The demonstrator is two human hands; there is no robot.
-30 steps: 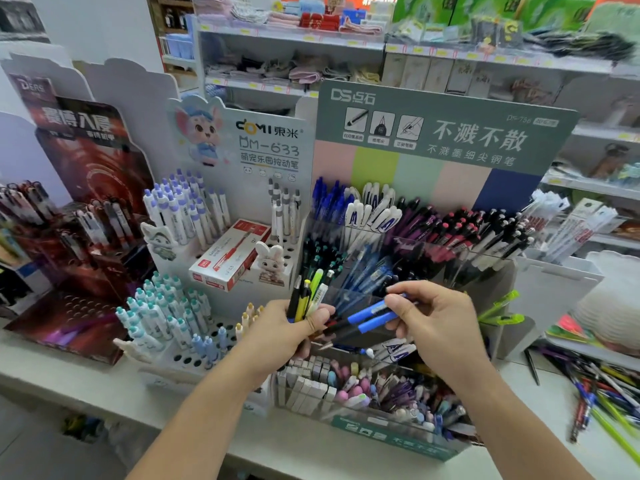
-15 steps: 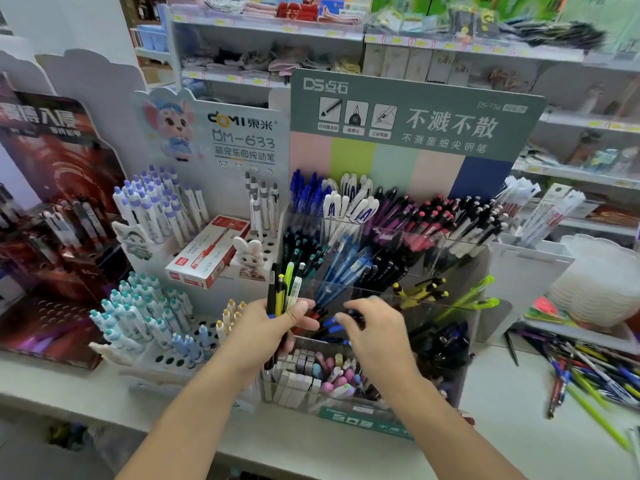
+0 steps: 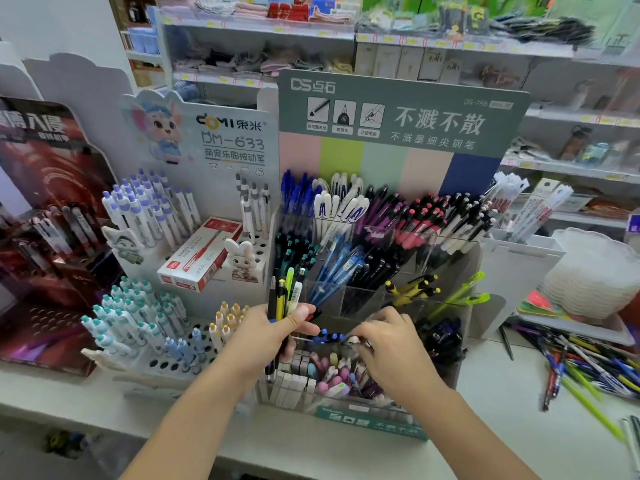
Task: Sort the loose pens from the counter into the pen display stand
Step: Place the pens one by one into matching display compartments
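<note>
The clear tiered pen display stand (image 3: 446, 251) stands in the middle of the counter, its compartments packed with blue, black, purple and pink-tipped pens. My left hand (image 3: 266, 336) grips an upright bundle of pens (image 3: 286, 294), black, yellow and green ones among them, at the stand's left edge. My right hand (image 3: 388, 344) reaches into a lower middle compartment, its fingertips pinching the end of a pen with dark blue parts (image 3: 327, 337) that lies about level. A pile of loose pens (image 3: 588, 368) lies on the counter at the right.
A white cardboard display (image 3: 194, 209) with purple, teal and yellow-capped pens stands left of the stand, a red-and-white pen box (image 3: 201, 256) resting on it. A dark red display (image 3: 48, 216) is at far left. White plates (image 3: 595, 271) are stacked at right. Shop shelves fill the background.
My right hand has carried the blue pens from in front of the stand down into a lower middle compartment. My left hand kept its bundle in about the same place.
</note>
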